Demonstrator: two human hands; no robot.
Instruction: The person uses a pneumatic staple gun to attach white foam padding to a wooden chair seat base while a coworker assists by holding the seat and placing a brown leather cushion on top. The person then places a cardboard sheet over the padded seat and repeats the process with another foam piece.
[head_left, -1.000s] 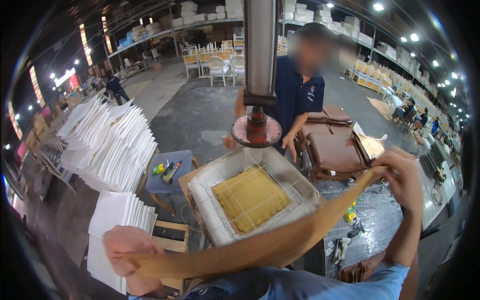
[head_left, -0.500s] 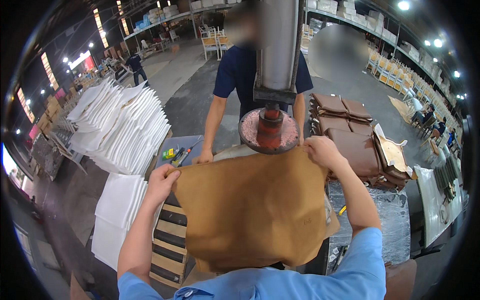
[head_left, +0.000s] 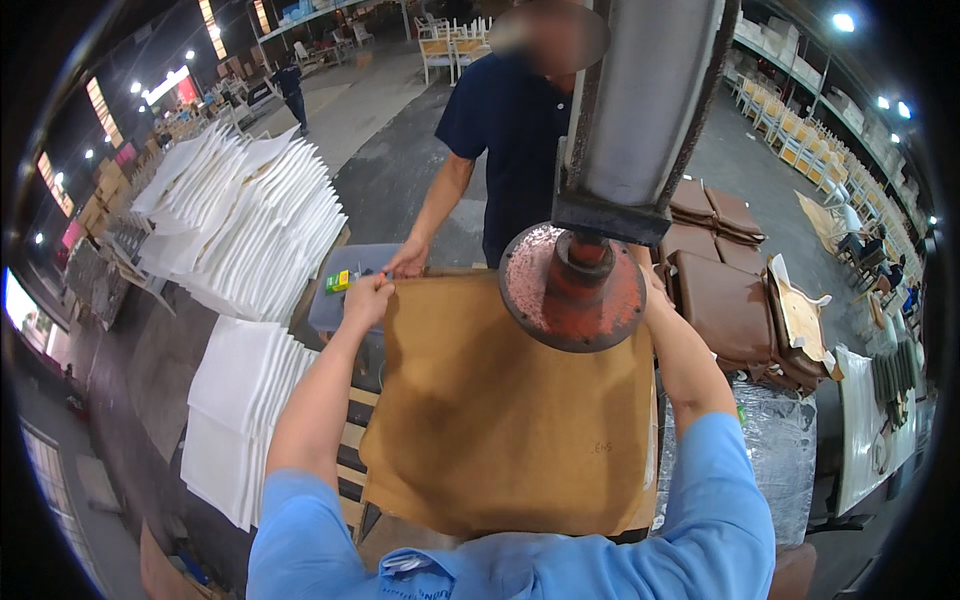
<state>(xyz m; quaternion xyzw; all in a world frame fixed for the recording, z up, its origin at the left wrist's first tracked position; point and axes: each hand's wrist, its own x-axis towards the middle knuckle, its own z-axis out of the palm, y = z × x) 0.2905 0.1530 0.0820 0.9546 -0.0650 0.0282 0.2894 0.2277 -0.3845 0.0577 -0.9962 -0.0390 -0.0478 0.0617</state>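
Tan sheet (head_left: 500, 410) spread over bench; far left corner pinched by left hand (head_left: 368, 298). Right hand hidden behind red press disc (head_left: 573, 290), grip not discernible. Co-worker's hand (head_left: 408, 262) rested at far edge.

Few such things show. A small packet (head_left: 341, 281), bright yellow with a green part at its left end, lies on the grey-blue tray (head_left: 335, 305) at the far left of the work stand, just beside the person's left hand (head_left: 368, 297). Far off at the upper left, a long lit sign (head_left: 166, 86) glows white with a red patch at its right end, too small to make out further. Along the dark left rim hang several narrow upright lit panels (head_left: 100, 98) in warm orange-pink, and a bright pale screen-like panel (head_left: 20, 312) sits low at the left edge.
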